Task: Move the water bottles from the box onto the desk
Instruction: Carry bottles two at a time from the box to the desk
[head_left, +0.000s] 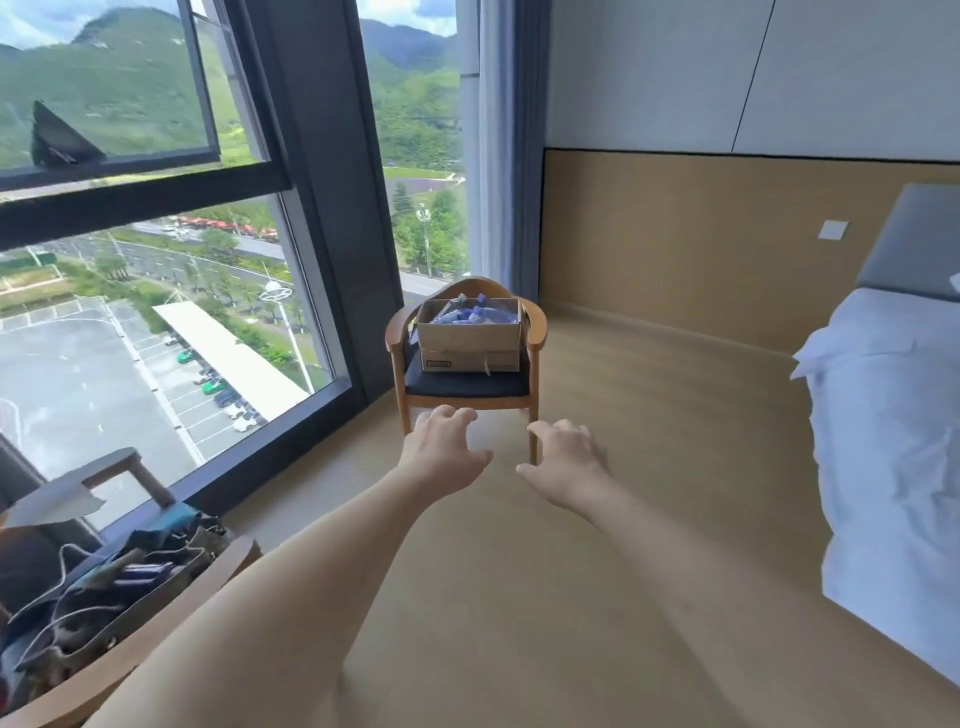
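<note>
Nearest to me, at about eight o'clock, a second chair (130, 629) is piled with bags and clothes, and beyond it at ten o'clock the big window (156, 260) looks down on a car park. My two forearms run up the middle of the view. My left hand (441, 447) is held out empty, fingers spread and loosely curved, gripping nothing; my right hand (563, 457) just beside it is the same, open and empty, the two a little apart. I judge they are held forward like this because I am reaching for the load ahead.

At twelve o'clock, well beyond both hands, the box (470, 343) sits on the dark cushion of a wooden armchair (467, 384), presumably set there to be at a handy height. Its top is open and the water bottles (472, 314) show inside as blue caps, too small to count. At three o'clock is the bed (893, 415) with white linen. No desk is in view, so I cannot tell where the bottles must go.
</note>
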